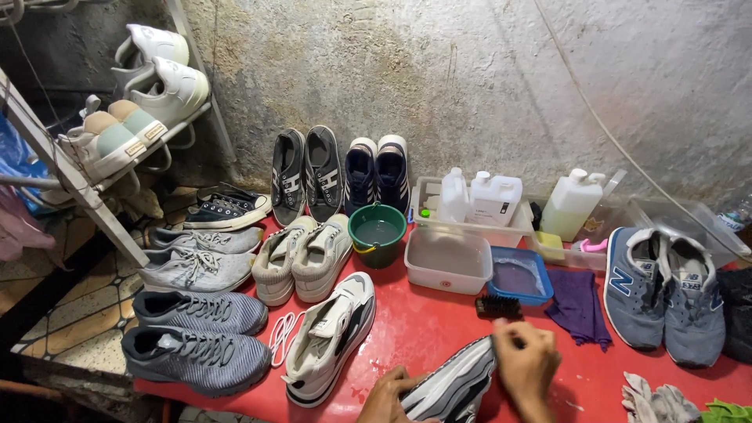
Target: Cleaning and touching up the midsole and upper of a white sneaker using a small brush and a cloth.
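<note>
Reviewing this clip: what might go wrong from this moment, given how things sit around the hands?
The small blue tub of liquid sits just beyond the right hand; a sharp stroke on the striped shoe might knock it and wet the purple cloth. The brush lies close by and may get swept off. The left hand holds only the shoe's edge, so it may slip.

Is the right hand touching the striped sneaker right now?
Touching. The head view shows the right hand pressed on the upper end of the striped sneaker, no gap visible.
</note>
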